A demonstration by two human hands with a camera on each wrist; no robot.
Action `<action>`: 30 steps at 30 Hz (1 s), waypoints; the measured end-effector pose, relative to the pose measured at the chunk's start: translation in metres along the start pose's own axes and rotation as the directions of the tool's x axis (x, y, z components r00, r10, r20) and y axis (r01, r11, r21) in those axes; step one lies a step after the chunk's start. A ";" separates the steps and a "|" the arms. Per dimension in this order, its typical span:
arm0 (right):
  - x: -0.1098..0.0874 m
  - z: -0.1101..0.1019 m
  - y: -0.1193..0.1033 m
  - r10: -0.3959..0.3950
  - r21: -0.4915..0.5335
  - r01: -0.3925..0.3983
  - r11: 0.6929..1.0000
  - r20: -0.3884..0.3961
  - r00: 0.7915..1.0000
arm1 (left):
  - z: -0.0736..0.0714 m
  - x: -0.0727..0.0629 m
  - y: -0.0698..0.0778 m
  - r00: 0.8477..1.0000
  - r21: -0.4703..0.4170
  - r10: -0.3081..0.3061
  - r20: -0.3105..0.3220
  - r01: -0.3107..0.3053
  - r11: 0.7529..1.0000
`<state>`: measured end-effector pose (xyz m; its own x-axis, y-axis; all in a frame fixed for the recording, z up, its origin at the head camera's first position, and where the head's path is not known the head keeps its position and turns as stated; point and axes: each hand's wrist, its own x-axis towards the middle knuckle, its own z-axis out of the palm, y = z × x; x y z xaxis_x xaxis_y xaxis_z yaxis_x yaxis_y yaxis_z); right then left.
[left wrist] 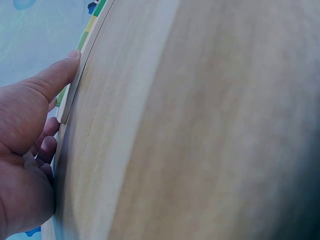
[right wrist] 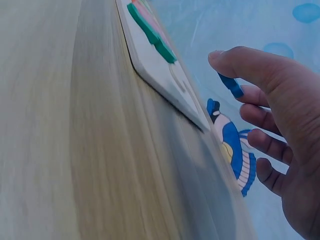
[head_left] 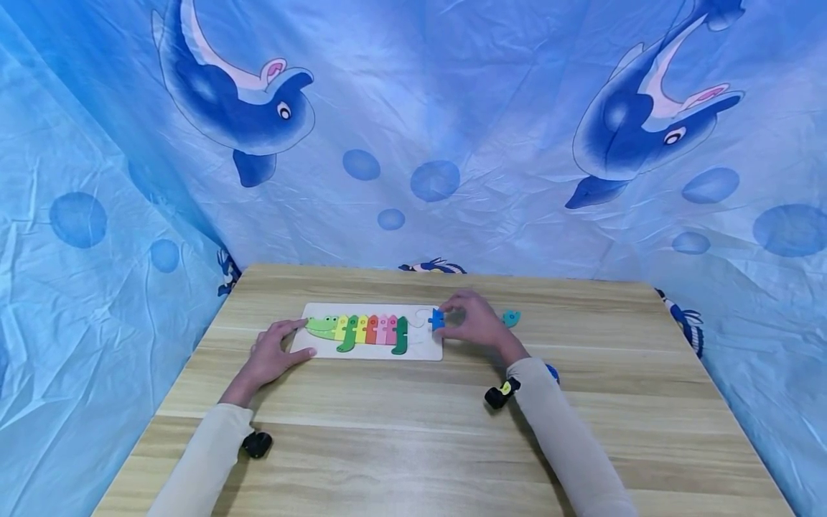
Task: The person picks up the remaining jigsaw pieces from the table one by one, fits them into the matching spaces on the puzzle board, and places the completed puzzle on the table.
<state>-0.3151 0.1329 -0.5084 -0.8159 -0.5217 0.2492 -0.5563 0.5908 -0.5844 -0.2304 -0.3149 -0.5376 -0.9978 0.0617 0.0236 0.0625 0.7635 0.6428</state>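
A wooden crocodile puzzle board (head_left: 420, 350) lies on the table, its left part filled with coloured pieces: a light green head (head_left: 321, 327), then yellow, green, orange, pink and a dark green leg piece (head_left: 401, 336). My left hand (head_left: 274, 355) rests at the board's left end, thumb on the near edge and forefinger by the snout. In the left wrist view the thumb (left wrist: 62, 72) lies straight along the edge. Between thumb and forefinger my right hand (head_left: 477, 321) pinches a blue puzzle piece (head_left: 437, 319), held above the board's right end. In the right wrist view the blue piece shows edge-on.
A teal puzzle piece (head_left: 512, 318) lies on the table just right of the right hand. Part of a blue thing (head_left: 552, 373) shows behind the right sleeve. A blue dolphin-print curtain (head_left: 504, 237) hangs around the back and sides of the wooden table (head_left: 388, 445).
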 end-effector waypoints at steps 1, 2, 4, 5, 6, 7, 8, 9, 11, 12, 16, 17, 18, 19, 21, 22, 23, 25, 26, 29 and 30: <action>0.001 0.001 -0.002 -0.002 0.003 0.002 1.000 0.001 1.000 | 0.000 0.000 0.000 1.000 0.000 0.003 -0.007 -0.003 1.000; 0.002 0.002 -0.004 -0.001 0.005 0.001 1.000 0.004 1.000 | 0.000 0.000 0.001 1.000 -0.001 0.006 -0.009 -0.006 1.000; 0.004 0.003 -0.008 0.002 0.008 -0.002 1.000 0.011 1.000 | 0.000 -0.001 0.001 1.000 -0.004 0.011 -0.011 -0.011 1.000; 0.005 0.004 -0.009 0.006 0.006 -0.007 1.000 0.014 1.000 | -0.001 -0.001 0.001 1.000 -0.004 0.011 -0.010 -0.011 1.000; 0.005 0.005 -0.011 0.009 0.004 -0.009 1.000 0.017 1.000 | -0.001 -0.001 0.001 1.000 -0.003 0.011 -0.010 -0.011 1.000; 0.006 0.006 -0.013 0.010 0.003 -0.010 1.000 0.020 1.000 | -0.001 0.000 0.001 1.000 -0.003 0.011 -0.008 -0.011 1.000; 0.007 0.007 -0.014 0.011 0.003 -0.011 1.000 0.022 1.000 | -0.001 0.000 0.001 1.000 -0.003 0.010 -0.002 -0.010 1.000; 0.008 0.008 -0.015 0.012 0.005 -0.012 1.000 0.022 1.000 | -0.001 0.000 0.001 1.000 -0.002 0.011 -0.001 -0.011 1.000; 0.009 0.010 -0.018 0.013 0.010 -0.014 1.000 0.023 1.000 | -0.002 0.000 0.001 1.000 -0.001 0.009 -0.001 -0.009 1.000; 0.010 0.011 -0.018 0.013 0.015 -0.013 1.000 0.024 1.000 | -0.002 0.000 0.002 1.000 -0.002 0.009 0.000 -0.009 1.000; 0.012 0.015 -0.021 0.020 0.013 -0.020 1.000 0.034 0.999 | -0.002 -0.001 0.002 1.000 -0.007 0.008 -0.001 -0.008 1.000; 0.012 0.016 -0.021 0.022 0.013 -0.022 1.000 0.036 0.999 | -0.002 -0.001 0.003 1.000 -0.008 0.010 -0.002 -0.010 1.000; 0.012 0.017 -0.021 0.023 0.012 -0.024 1.000 0.039 0.999 | -0.002 -0.001 0.003 1.000 -0.009 0.011 -0.004 -0.011 1.000; 0.012 0.018 -0.021 0.026 0.012 -0.027 1.000 0.043 0.999 | -0.002 -0.001 0.003 1.000 -0.009 0.013 -0.004 -0.013 1.000; 0.013 0.020 -0.022 0.031 0.025 -0.032 0.999 0.049 0.998 | -0.001 -0.002 0.003 1.000 -0.011 0.016 -0.005 -0.016 1.000; 0.013 0.021 -0.022 0.030 0.028 -0.032 0.999 0.050 0.998 | -0.001 -0.002 0.003 1.000 -0.012 0.016 -0.008 -0.016 1.000; 0.013 0.022 -0.021 0.032 0.032 -0.034 0.999 0.052 0.998 | -0.001 -0.002 0.003 1.000 -0.014 0.018 -0.007 -0.018 1.000; 0.014 0.025 -0.020 0.034 0.034 -0.036 0.999 0.056 0.998 | -0.001 -0.002 0.003 1.000 -0.016 0.016 -0.005 -0.017 1.000; 0.014 0.026 -0.020 0.034 0.034 -0.036 0.999 0.057 0.998 | -0.001 -0.002 0.003 1.000 -0.017 0.015 -0.005 -0.015 1.000; 0.014 0.030 -0.019 0.026 0.040 -0.029 0.999 0.059 0.998 | -0.001 -0.002 0.002 1.000 -0.017 0.014 -0.002 -0.014 1.000; 0.014 0.031 -0.019 0.024 0.045 -0.027 0.999 0.062 0.998 | -0.001 -0.002 0.002 1.000 -0.014 0.011 0.000 -0.011 1.000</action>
<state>-0.3115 0.0957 -0.5177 -0.8178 -0.5445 0.1865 -0.5263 0.5765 -0.6251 -0.2286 -0.3144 -0.5357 -0.9971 0.0698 0.0310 0.0731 0.7538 0.6530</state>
